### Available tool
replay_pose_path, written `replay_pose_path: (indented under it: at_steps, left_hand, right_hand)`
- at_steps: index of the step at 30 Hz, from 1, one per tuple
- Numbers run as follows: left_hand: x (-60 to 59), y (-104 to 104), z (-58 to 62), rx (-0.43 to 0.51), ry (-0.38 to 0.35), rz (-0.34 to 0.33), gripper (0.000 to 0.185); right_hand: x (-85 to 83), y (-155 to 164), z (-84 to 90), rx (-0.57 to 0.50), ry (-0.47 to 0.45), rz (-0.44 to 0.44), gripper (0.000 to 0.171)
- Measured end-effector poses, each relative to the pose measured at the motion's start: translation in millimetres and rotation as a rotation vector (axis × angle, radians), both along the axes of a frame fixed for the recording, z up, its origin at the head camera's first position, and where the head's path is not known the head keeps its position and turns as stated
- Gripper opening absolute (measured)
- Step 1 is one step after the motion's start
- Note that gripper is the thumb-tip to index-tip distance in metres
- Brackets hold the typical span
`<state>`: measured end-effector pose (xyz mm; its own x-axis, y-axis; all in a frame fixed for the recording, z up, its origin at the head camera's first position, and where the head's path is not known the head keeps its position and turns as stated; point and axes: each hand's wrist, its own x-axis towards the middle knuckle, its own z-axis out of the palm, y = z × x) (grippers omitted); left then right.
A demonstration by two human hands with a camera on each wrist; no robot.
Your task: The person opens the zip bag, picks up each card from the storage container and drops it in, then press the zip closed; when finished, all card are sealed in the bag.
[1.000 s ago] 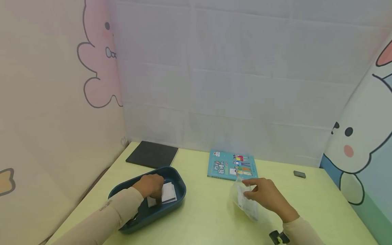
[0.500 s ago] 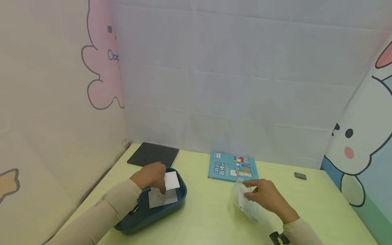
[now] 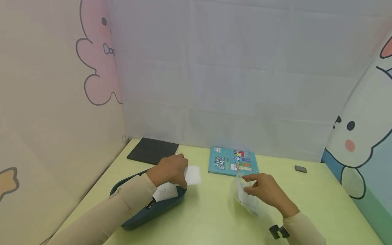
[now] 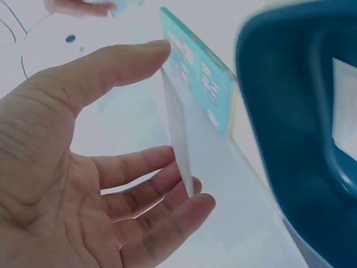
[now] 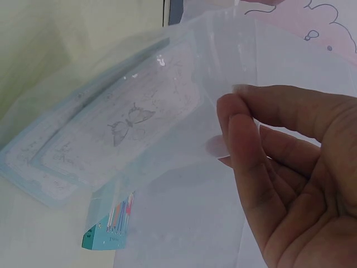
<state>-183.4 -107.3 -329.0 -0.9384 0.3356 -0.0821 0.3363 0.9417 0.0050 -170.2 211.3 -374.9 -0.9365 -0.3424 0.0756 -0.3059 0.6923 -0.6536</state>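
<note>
Left hand (image 3: 169,170) has a thin white card (image 3: 193,175) pinched by its edges, thumb on one edge and fingertips on the other, so that grip is closed on the card. In the left wrist view the card (image 4: 179,142) stands edge-on between the thumb and the fingers (image 4: 167,218). The card hangs in the air just past the fingertips, above the tabletop (image 3: 208,211) and right next to the far rim of the dark blue tray (image 3: 144,212). The tray sits under the left wrist, and another white card (image 3: 165,191) lies flat inside it, just below the hand.

Right hand (image 3: 264,192) is gripping a clear plastic bag (image 3: 243,197), thumb and fingers pinching the plastic near its open end. The right wrist view shows the bag (image 5: 184,100) held up with pale cards printed with a butterfly (image 5: 125,134) already inside. The two hands are apart, card on one side, bag on the other.

Beyond the gap between the two grips there's a teal book (image 3: 232,162) lying flat. A black pad (image 3: 152,154) lies behind the left hand, and a small dark grey block (image 3: 300,168) sits off past the right hand, well apart from it.
</note>
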Motion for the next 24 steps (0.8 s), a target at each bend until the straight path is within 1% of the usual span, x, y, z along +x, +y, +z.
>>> replay_pose_path:
  at_steps: [2,5,8,13,17,22,24]
  left_hand:
    - [1.2,10.8,1.5,-0.01,0.015,-0.042,0.059]
    - [2.9,26.2,2.9,0.003,0.037,-0.092,0.06]
    - [4.4,41.3,4.3,0.022,0.051,-0.13,0.06]
    - [8.6,66.1,5.2,0.017,0.063,-0.185,0.052]
    - [12.0,83.2,3.9,0.004,0.073,-0.221,0.049]
    - [12.0,98.1,1.7,-0.011,0.068,-0.24,0.051]
    - [11.5,102.7,0.5,-0.018,0.057,-0.238,0.049]
  right_hand:
    - [-0.6,-0.3,1.4,0.002,-0.007,-0.005,0.04]
    - [-2.2,-1.1,3.4,0.005,-0.017,-0.016,0.04]
    - [-3.8,-1.7,5.1,0.008,-0.012,-0.013,0.039]
    - [-6.1,-2.4,5.7,0.021,-0.007,-0.014,0.039]
    - [-7.0,-3.1,3.9,0.032,-0.015,-0.025,0.039]
    - [-7.2,-4.1,1.5,0.038,-0.023,-0.038,0.038]
    - [-6.9,-4.5,0.5,0.034,-0.028,-0.044,0.038]
